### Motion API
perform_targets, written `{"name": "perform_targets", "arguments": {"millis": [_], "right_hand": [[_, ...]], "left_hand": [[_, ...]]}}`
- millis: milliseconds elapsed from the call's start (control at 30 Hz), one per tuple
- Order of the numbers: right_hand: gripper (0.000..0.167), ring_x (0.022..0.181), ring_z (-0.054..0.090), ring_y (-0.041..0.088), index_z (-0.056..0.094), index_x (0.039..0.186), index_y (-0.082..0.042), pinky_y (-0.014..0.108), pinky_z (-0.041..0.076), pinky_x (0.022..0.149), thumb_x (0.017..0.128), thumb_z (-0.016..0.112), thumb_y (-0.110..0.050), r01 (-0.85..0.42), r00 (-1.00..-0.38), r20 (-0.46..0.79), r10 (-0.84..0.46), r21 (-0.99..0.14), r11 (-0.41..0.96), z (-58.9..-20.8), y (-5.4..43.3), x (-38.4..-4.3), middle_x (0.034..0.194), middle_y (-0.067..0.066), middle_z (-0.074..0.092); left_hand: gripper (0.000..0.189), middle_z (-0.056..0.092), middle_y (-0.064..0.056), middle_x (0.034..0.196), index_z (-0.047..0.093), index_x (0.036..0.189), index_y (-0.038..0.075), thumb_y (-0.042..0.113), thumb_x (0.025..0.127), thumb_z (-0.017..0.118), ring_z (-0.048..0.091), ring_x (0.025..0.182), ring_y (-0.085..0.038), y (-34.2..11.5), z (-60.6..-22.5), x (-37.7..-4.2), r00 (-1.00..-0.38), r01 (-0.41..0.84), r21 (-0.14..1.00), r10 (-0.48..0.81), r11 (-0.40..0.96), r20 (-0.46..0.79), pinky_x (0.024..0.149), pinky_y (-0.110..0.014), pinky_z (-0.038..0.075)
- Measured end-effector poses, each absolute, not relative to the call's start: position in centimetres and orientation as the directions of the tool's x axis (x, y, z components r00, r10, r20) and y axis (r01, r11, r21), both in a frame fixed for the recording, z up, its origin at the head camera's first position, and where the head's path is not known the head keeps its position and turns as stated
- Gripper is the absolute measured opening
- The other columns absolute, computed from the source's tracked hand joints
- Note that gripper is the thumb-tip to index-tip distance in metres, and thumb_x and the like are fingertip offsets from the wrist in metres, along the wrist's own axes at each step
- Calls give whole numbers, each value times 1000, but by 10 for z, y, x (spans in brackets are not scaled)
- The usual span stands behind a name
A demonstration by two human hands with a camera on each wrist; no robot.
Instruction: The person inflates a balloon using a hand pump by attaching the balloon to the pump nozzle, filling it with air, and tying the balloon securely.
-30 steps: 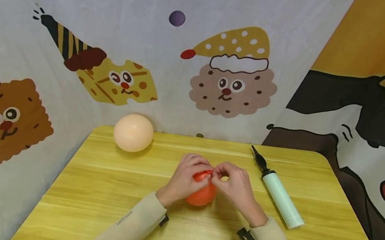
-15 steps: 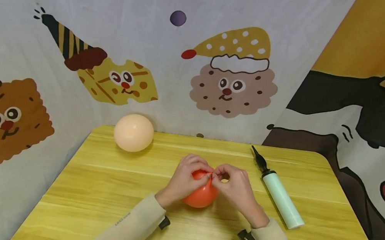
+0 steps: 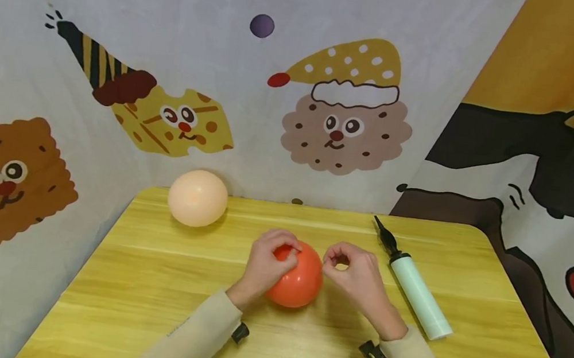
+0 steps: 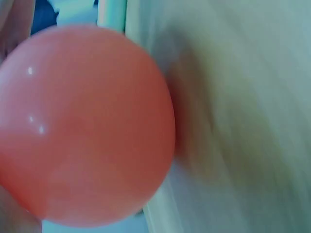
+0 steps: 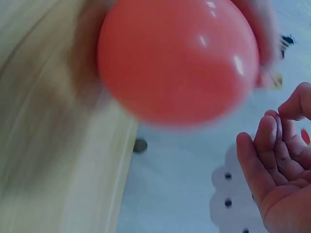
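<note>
A round, inflated red balloon [image 3: 303, 281] hangs from my left hand [image 3: 264, 262], whose thumb and forefinger pinch it by its top end. The left wrist view is largely filled by the same balloon [image 4: 92, 126], close beside the tabletop. Just to its right, in the head view, is my right hand [image 3: 358, 273], thumb tip and forefinger tip together. The right wrist view shows that hand [image 5: 284, 170] apart from the balloon [image 5: 180, 58], with nothing visible between its loosely bent fingers.
A pale peach balloon [image 3: 198, 199] rests at the back left of the wooden table [image 3: 152, 281]. To the right lies a mint-green hand pump [image 3: 421, 295] with a black nozzle pointing away. Behind the table hangs a cloth [image 3: 216, 51] printed with cartoon snacks.
My right hand has let go of the red balloon's neck and moved slightly right. My left hand has shifted a little left with the balloon, which now shows more fully between the hands.
</note>
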State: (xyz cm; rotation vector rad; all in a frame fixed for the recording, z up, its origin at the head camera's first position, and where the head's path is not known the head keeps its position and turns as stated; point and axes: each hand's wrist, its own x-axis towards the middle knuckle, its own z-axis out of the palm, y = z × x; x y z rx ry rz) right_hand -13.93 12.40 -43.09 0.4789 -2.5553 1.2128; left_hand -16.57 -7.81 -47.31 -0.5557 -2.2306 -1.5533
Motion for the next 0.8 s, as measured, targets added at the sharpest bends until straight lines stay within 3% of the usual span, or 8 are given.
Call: {"name": "perform_targets", "arguments": {"millis": [200,433,600,800], "right_hand": [[14,78,66,10,72,90,-10,25,59,69,82,74,1,-444,-893,382,-236,-669,596,-435,117,-140,86,-4,70],[13,83,67,10,77,102,-10,27,58,70,90,81,-12,-488,-870,411,-272,-637,596,-436,114,-141,95,-4,70],[13,87,65,11,78,103,-12,29,57,74,91,81,-15,-485,-871,408,-273,-628,609,-439,113,-140,98,-5,68],[8,84,65,10,79,99,-11,27,56,68,92,81,-15,-483,-870,428,-246,-635,603,-439,110,-140,95,-4,70]], "left_hand": [[15,74,3,104,83,100,13,7,89,76,64,106,-19,-78,-472,-164,-839,544,782,189,305,510,92,-40,54],[17,72,2,108,82,104,14,5,91,75,64,107,-19,-78,-473,-161,-883,467,853,174,233,436,91,-37,58],[18,71,3,111,82,106,13,6,93,73,65,107,-18,-77,-474,-158,-903,425,880,170,212,395,90,-36,59],[18,71,1,111,82,106,12,5,92,73,65,107,-20,-76,-474,-156,-899,433,880,166,197,405,91,-37,58]]}}
